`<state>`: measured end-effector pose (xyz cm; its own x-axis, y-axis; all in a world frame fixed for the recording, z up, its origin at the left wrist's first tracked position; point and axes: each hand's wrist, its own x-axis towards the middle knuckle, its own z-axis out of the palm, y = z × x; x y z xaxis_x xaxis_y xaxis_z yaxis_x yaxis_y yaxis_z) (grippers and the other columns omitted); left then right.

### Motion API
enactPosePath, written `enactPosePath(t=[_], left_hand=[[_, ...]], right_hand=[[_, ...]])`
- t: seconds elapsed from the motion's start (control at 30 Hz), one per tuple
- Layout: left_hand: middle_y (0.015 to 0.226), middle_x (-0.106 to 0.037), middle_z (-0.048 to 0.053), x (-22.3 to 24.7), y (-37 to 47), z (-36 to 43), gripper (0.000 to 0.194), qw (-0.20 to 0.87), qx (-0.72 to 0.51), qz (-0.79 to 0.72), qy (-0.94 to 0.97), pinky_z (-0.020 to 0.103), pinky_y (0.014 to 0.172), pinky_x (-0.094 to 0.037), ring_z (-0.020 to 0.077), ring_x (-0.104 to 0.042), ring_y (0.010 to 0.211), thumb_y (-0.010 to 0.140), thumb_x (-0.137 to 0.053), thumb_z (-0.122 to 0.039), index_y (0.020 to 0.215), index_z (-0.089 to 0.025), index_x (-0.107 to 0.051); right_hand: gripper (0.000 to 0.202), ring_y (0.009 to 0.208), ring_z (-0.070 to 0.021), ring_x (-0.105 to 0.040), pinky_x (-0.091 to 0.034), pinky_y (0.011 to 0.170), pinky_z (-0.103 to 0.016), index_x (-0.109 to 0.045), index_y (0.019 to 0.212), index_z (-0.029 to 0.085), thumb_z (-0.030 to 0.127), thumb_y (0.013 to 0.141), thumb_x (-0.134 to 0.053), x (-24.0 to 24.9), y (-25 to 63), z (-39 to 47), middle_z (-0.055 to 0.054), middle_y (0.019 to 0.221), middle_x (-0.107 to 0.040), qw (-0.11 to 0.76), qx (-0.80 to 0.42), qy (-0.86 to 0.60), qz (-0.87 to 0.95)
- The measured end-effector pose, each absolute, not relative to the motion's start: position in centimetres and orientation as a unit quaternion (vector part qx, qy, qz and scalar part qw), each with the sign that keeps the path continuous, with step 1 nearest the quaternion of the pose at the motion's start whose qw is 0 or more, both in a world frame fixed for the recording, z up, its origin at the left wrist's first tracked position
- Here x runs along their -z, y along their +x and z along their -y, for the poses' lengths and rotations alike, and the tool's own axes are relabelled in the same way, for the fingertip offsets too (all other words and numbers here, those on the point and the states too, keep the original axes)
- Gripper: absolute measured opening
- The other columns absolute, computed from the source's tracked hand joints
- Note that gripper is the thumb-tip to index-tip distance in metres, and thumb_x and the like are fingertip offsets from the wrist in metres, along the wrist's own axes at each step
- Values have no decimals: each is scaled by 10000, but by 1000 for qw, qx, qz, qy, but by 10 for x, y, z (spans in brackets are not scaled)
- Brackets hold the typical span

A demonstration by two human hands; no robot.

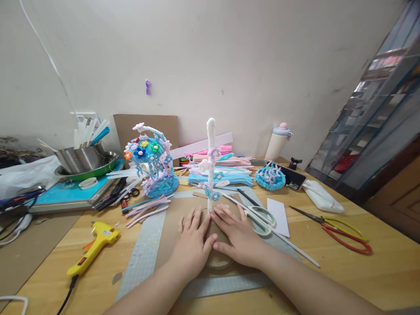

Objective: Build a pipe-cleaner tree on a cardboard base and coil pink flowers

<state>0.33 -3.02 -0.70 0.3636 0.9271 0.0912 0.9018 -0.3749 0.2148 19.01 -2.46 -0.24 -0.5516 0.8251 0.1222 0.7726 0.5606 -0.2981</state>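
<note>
My left hand (pixel 193 241) lies palm down with fingers spread on a round cardboard disc (pixel 222 232). Beside it my right hand (pixel 241 238) rests open on the same disc, the thumbs almost meeting. Just beyond the fingertips a white fuzzy-wrapped post (pixel 211 133) stands upright, its top bent or rounded. Pink and blue fuzzy flowers (pixel 214 153) run along its lower part. Under the disc are a brown cardboard sheet (pixel 168 238) and a grey cutting mat (pixel 139 258). Both hands hide much of the disc and the foot of the post.
A yellow glue gun (pixel 95 249) lies left. Behind it stands a blue flower-covered lamp-like craft (pixel 149 153). Pipe cleaners (pixel 226 176) are piled at the back. Pale-handled scissors (pixel 262 218), red-and-yellow-handled scissors (pixel 344 234), a bottle (pixel 277 143) and a blue fuzzy dish (pixel 271 177) are right.
</note>
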Motion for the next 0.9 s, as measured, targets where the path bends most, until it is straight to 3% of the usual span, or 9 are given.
enactPosePath(t=[0.27, 0.43, 0.5, 0.67, 0.77, 0.9], left_hand=[[1529, -202, 21, 13, -2, 30, 503, 63, -126, -547, 825, 543, 1095, -120, 272, -155, 1393, 921, -327, -474, 1410, -371, -266], [1520, -230, 2, 10, -9, 27, 467, 82, -143, -564, 809, 543, 1091, -147, 264, -183, 1388, 929, -305, -465, 1390, -391, -307], [1501, -287, 12, 7, -13, 23, 474, 98, -165, -585, 788, 530, 1092, -165, 259, -220, 1377, 926, -319, -451, 1389, -350, -336], [1430, -413, 88, 3, -22, 10, 476, 111, -219, -624, 741, 496, 1084, -230, 248, -313, 1330, 929, -305, -326, 1375, -186, -393], [1390, -465, 85, 4, -24, 6, 441, 112, -231, -630, 733, 489, 1073, -261, 244, -348, 1307, 909, -340, -272, 1324, -189, -462], [1368, -490, 63, 4, -23, 7, 390, 111, -250, -618, 737, 481, 1066, -279, 240, -371, 1288, 881, -385, -221, 1232, -215, -557]], right_hand=[[633, 1384, -278, -169, 68, 1059, -630, -133, 1456, 285, 554, 912, -314, 9, 192, 22, -50, 1506, -235, 155, -101, -451, 873], [588, 1389, -271, -154, 59, 1064, -628, -185, 1445, 310, 547, 919, -300, 10, 200, 16, -29, 1488, -286, 169, -112, -472, 858], [602, 1394, -272, -125, 57, 1062, -632, -206, 1441, 309, 570, 908, -307, 9, 204, 13, -27, 1490, -282, 175, -126, -482, 849], [468, 1389, -261, -159, 31, 1056, -647, -362, 1363, 387, 537, 936, -238, 6, 210, 8, 23, 1467, -331, 220, -154, -513, 815], [447, 1370, -250, -227, 18, 1058, -641, -471, 1278, 429, 483, 961, -160, 9, 212, 4, 44, 1434, -388, 262, -168, -536, 785], [478, 1345, -253, -288, 16, 1068, -618, -568, 1201, 396, 481, 962, -163, 16, 215, -2, 18, 1399, -441, 294, -164, -561, 757]])
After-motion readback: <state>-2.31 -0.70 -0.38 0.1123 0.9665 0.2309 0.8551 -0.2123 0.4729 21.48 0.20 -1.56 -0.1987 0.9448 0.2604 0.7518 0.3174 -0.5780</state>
